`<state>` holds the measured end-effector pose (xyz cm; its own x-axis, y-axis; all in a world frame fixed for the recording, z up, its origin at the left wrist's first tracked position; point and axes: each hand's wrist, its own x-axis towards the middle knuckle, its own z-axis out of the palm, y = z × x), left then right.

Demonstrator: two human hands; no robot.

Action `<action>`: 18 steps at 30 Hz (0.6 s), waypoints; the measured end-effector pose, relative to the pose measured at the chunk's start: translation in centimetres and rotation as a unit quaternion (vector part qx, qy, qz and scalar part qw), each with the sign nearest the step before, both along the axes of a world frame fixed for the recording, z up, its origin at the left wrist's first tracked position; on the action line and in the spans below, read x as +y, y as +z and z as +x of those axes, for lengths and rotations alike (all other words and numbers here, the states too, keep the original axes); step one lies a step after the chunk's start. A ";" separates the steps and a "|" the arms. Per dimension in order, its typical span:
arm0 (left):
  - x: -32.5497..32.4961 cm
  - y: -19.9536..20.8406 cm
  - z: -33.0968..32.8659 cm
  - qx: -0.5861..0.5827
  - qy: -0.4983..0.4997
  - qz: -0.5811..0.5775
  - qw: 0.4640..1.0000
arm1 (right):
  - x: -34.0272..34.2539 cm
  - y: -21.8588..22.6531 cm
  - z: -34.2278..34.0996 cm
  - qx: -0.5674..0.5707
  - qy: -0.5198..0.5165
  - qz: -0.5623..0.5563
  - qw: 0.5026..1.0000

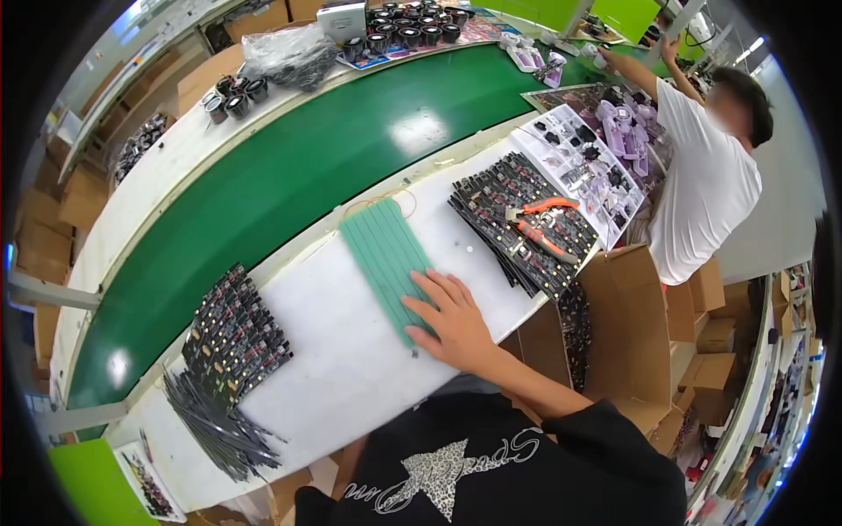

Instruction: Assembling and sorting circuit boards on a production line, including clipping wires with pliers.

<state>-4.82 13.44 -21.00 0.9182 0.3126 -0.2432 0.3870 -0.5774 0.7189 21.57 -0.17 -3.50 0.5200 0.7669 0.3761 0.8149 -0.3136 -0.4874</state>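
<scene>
Grooved green block (pixel 377 241) lying flat and slantwise on the white desk (pixel 329 337), between two stacks of circuit boards. The right hand (pixel 452 329) rests on its near end; the grip is wide, with fingers spread across the surface and pinching nothing. The left hand is out of sight, so its grip cannot be told. As only the near end is covered, an uneven push would probably swing the block's far end aside.

Farther right, orange-handled pliers (pixel 545 242) lie loose on the right board stack (pixel 491 197). A knock from the right forearm could send them sliding, scraping the boards beneath. This stack reaches close to the desk's near edge, beside a cardboard box (pixel 627 324); a sideways nudge might tip boards over.

To the left, the left board stack (pixel 237 329) leans in overlapping rows, and a bundle of thin black strips (pixel 215 421) fans out toward the near edge. Catching one end with a sleeve would likely drag several off.

Beyond the pliers, a white tray (pixel 529 140) carries small black parts, which a jolt could mix.
</scene>
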 end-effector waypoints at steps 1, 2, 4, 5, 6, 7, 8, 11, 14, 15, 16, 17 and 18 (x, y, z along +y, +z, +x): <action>0.0 0.2 -0.3 0.004 0.000 0.003 1.000 | -0.1 0.0 -0.1 -0.007 -0.004 0.002 1.000; 0.1 0.4 -0.7 0.009 0.000 0.005 1.000 | -0.2 -0.1 -0.1 -0.014 -0.008 0.004 1.000; 0.1 0.7 -1.5 0.022 0.002 0.009 1.000 | 0.2 -0.6 -0.3 -0.010 0.001 0.010 1.000; -0.1 1.5 -1.9 0.028 0.011 0.014 0.999 | 0.5 -0.4 -0.4 -0.008 0.017 0.018 1.000; -0.3 2.0 -2.4 0.031 0.021 0.020 0.999 | 0.7 -0.1 -0.5 -0.006 0.027 0.024 0.999; -0.7 2.3 -3.0 -0.026 -0.024 0.155 0.987 | 0.7 -0.1 -0.5 -0.001 0.027 0.019 0.999; -1.2 2.6 -3.6 -0.076 -0.068 0.287 0.952 | 0.9 -0.1 -0.5 0.004 0.031 0.014 0.999; -2.2 10.8 -0.9 0.074 -0.094 0.048 0.992 | -0.1 0.6 0.1 -0.018 0.002 0.014 1.000; -2.9 17.4 0.4 0.014 -0.050 -0.063 0.997 | 1.2 1.1 -0.4 -0.021 0.013 0.084 0.996; -3.0 19.5 0.8 -0.008 -0.034 -0.067 0.997 | 1.9 2.4 -0.9 -0.011 0.027 0.090 0.995; -3.1 21.1 1.3 -0.032 -0.028 -0.072 0.997 | 2.8 3.4 -1.0 -0.019 0.058 0.096 0.993; -2.9 22.4 1.6 -0.057 -0.012 -0.078 0.995 | 4.2 3.3 -1.1 -0.017 0.074 0.099 0.992; -2.7 23.3 1.8 -0.079 0.016 -0.078 0.994 | 5.8 3.4 -1.2 0.037 0.114 0.129 0.984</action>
<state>-3.05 10.74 2.28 0.9388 0.3123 -0.1455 0.2794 -0.4428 0.8520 20.38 5.64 -0.06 0.3797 0.7506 0.5408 0.8086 0.0148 -0.5882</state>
